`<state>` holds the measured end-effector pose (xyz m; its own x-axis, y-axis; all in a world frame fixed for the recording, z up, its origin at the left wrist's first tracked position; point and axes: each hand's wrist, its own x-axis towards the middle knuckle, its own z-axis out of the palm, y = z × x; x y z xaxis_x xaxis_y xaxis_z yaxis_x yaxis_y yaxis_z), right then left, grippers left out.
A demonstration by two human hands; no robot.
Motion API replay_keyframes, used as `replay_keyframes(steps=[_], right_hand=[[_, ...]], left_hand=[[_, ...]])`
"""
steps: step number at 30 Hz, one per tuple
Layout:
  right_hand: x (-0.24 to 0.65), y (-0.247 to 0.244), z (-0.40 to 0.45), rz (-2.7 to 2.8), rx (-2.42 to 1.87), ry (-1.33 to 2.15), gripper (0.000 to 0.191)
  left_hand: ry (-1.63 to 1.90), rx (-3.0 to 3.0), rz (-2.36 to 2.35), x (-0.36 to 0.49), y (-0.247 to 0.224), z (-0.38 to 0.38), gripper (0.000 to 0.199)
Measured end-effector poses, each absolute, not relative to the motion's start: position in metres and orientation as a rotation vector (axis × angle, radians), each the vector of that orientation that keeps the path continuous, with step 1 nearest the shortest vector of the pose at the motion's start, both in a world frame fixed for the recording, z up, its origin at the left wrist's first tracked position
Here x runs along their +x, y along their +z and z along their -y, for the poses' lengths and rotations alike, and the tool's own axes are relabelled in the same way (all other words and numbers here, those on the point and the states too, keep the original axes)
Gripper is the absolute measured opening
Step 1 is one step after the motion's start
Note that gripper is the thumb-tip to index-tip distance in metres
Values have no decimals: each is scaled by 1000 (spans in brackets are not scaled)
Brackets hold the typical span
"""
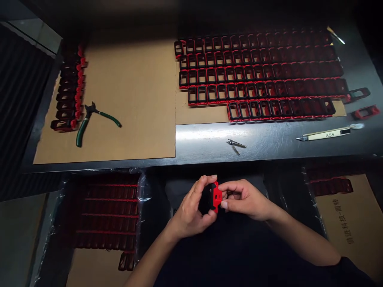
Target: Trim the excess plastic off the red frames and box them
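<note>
Between my two hands, in front of the bench edge, is a red and black plastic frame (218, 197), turned so its red side faces right. My left hand (193, 209) is closed around its black side, thumb at the bottom and fingers at the top. My right hand (247, 199) pinches the red side with thumb and forefinger. On the bench beyond my hands lies a small metal nail clipper (237, 145), its lever swung out. Green-handled cutting pliers (92, 113) rest on the cardboard sheet (131, 91) to the left.
Rows of similar red and black frames (230, 75) cover the back right of the bench. More stand in a column (67, 101) at left. A cream knife marked A55 (327, 134) lies at right. Plastic-lined boxes with frames (110, 215) and cardboard (350, 223) flank me below.
</note>
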<state>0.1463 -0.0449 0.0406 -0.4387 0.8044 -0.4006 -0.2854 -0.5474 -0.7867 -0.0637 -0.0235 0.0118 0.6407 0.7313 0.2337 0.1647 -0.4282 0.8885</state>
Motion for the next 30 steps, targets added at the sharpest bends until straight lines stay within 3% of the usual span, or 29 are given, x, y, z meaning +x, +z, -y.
replay_keyframes(steps=[17, 25, 30], right_hand=[[148, 15, 48, 609, -840, 2176, 33], [144, 24, 51, 863, -1052, 1900, 17], [146, 24, 52, 1241, -1169, 1554, 12]], left_hand=[[754, 2091, -723, -61, 26, 23, 95], [612, 1876, -806, -64, 24, 24, 98], [396, 1616, -1085, -60, 40, 21, 67]])
